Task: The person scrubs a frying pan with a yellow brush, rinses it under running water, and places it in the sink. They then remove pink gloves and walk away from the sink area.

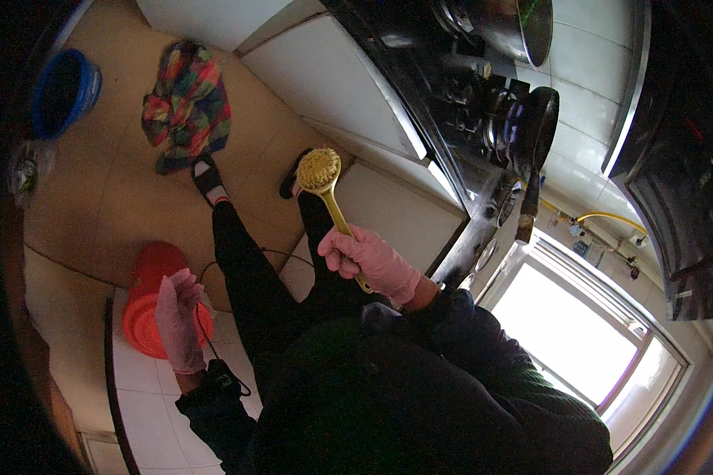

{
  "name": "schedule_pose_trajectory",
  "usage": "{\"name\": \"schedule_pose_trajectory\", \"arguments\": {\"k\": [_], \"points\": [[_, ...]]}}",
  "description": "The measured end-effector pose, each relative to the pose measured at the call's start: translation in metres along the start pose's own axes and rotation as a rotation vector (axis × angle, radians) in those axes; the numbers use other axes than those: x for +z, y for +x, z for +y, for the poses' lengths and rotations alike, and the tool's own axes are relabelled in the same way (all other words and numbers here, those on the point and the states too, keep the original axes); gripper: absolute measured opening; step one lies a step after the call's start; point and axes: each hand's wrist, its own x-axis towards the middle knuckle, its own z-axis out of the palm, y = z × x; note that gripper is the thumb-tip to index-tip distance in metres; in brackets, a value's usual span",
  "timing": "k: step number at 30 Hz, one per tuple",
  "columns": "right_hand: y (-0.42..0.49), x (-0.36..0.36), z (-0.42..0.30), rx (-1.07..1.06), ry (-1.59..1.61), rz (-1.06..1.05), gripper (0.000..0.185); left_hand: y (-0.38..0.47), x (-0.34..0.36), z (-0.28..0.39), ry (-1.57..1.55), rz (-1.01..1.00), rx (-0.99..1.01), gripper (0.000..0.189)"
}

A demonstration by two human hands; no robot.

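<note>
In a pink glove, my right hand (375, 261) grips the yellow handle of a round scrubbing brush (319, 168), whose pale bristles face up toward the camera, above my right foot. My left hand (180, 317), also in a pink glove, is raised in front of a red plastic bucket or bin (145, 320) at the lower left; its fingers are slightly bent, and nothing shows in it. A dark cord loop hangs by my left wrist. A crumpled checked cloth (187, 107) lies on the tiled floor beyond my left foot.
A blue plastic basin (65, 95) stands on the floor at the upper left, with a clear plastic bag (28, 169) near it. White cabinets (338, 83) run under a dark gas stove (451, 101) bearing pans. A bright window (570, 326) is at the right. A thin cable crosses the floor.
</note>
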Motion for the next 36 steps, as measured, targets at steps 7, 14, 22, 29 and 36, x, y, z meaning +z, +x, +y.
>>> {"name": "schedule_pose_trajectory", "arguments": {"k": [7,14,22,29,36], "points": [[-0.005,-0.004,-0.001,-0.008,0.016,-0.004,0.031,0.0,0.005,0.005,-0.023,-0.009,-0.004,0.047],[-0.006,-0.007,0.001,-0.031,0.012,0.012,0.031,-0.002,0.009,0.005,0.047,0.001,0.01,0.048],[-0.005,-0.009,0.003,-0.013,0.019,0.019,0.031,-0.004,0.011,0.008,0.044,-0.001,0.012,0.049],[-0.018,-0.021,0.008,-0.139,0.141,-0.009,0.031,-0.016,0.028,0.021,0.073,0.123,0.025,0.045],[-0.056,-0.05,0.012,-0.407,0.155,-0.077,0.033,-0.037,0.077,0.076,0.204,0.077,0.182,0.049]]}}
